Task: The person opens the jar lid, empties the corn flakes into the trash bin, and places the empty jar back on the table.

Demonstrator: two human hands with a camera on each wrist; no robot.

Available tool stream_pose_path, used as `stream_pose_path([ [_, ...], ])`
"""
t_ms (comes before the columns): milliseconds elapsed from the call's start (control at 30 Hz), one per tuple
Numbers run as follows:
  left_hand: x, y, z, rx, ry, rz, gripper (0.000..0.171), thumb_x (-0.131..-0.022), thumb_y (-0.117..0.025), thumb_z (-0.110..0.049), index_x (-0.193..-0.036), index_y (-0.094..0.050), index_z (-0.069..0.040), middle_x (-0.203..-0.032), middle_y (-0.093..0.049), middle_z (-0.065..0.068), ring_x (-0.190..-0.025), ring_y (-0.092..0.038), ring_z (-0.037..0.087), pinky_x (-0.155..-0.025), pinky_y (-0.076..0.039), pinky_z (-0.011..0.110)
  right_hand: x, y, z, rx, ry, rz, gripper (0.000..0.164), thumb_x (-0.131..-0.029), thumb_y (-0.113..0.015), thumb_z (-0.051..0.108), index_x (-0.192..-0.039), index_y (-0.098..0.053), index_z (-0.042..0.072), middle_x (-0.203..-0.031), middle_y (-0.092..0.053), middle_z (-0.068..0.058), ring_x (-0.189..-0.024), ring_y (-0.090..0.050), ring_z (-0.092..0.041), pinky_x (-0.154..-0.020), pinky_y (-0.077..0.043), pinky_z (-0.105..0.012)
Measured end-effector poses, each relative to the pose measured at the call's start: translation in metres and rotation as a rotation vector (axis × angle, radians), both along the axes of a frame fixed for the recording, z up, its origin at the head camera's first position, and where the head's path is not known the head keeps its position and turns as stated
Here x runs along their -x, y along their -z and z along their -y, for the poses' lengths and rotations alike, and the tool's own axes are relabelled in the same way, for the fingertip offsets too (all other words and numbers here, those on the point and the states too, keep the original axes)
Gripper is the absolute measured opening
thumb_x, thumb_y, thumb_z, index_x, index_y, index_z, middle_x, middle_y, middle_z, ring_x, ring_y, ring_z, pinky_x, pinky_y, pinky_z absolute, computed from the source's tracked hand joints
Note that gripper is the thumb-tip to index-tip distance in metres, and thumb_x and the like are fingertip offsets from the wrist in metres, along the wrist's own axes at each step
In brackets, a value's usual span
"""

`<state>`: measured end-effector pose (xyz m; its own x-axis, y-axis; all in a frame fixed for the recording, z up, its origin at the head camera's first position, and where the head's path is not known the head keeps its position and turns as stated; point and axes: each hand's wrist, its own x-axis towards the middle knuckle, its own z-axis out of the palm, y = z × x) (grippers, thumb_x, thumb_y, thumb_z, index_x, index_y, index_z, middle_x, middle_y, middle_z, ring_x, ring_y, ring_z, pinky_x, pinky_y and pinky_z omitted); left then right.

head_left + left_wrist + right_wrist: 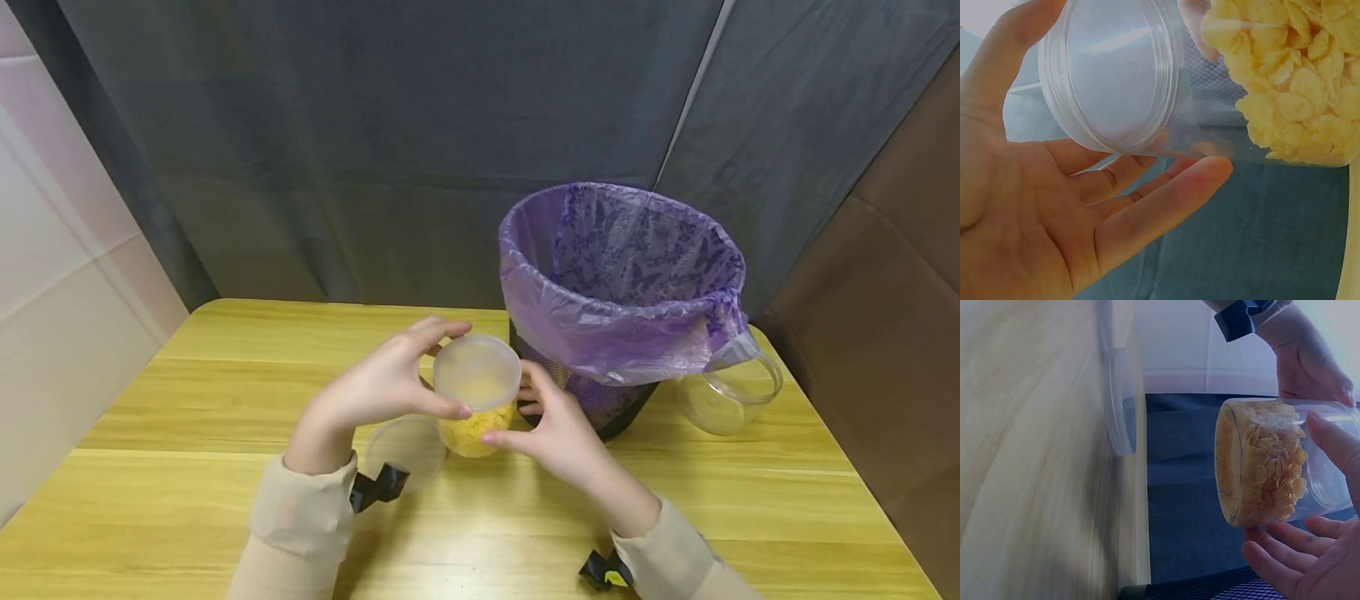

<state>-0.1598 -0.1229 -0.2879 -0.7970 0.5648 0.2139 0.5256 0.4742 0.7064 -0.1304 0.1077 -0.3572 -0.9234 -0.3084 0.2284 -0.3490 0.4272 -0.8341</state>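
A clear plastic jar (474, 429), its lower part filled with yellow corn flakes (1300, 87), is held above the table between both hands. A frosted lid (477, 371) covers its top. My left hand (378, 379) grips the jar around the lid, thumb at the near side and fingers at the far side. From the right, my right hand (562, 433) holds the jar's body, the thumb in front and the fingers partly hidden behind it. In the right wrist view, a gap shows between the jar's base and the table.
A loose round lid (405, 450) lies on the wooden table (480, 533) below the left hand. Behind the right hand stands a mesh bin lined with a purple bag (600, 342). Another clear jar (723, 404) lies beside the bin. Grey curtain (375, 150) hangs behind.
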Motion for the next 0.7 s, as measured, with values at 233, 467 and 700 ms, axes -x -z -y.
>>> stream_pose_path([
  [233,-0.007,-0.002,-0.005,-0.036,0.057,0.036,0.086,-0.067,-0.087,-0.022,-0.14,-0.045,-0.005,-0.133,-0.047,0.006,-0.112,-0.046,0.027,-0.069,-0.054,0.031,-0.009,-0.003,-0.006,-0.009,-0.001,-0.028,0.085,-0.067,-0.088,0.029,-0.139,-0.043,0.017,-0.123,-0.059,-0.004,-0.107,-0.057,-0.021,-0.087,-0.049,-0.041],
  [467,-0.014,-0.003,-0.012,-0.036,0.097,0.021,0.087,-0.066,-0.086,-0.019,-0.14,-0.044,-0.004,-0.131,-0.047,0.007,-0.11,-0.046,0.027,-0.068,-0.054,0.029,-0.019,-0.005,-0.014,-0.011,0.006,-0.069,0.086,-0.065,-0.09,0.028,-0.137,-0.045,0.016,-0.121,-0.059,-0.002,-0.105,-0.059,-0.019,-0.084,-0.05,-0.041],
  [700,-0.018,0.0,-0.018,-0.001,0.125,-0.018,0.09,-0.065,-0.086,-0.022,-0.141,-0.042,-0.003,-0.128,-0.048,0.007,-0.107,-0.05,0.023,-0.072,-0.053,0.029,-0.026,-0.001,-0.023,-0.005,-0.02,-0.082,0.086,-0.066,-0.089,0.028,-0.137,-0.043,0.014,-0.122,-0.059,-0.004,-0.105,-0.06,-0.02,-0.085,-0.05,-0.041],
])
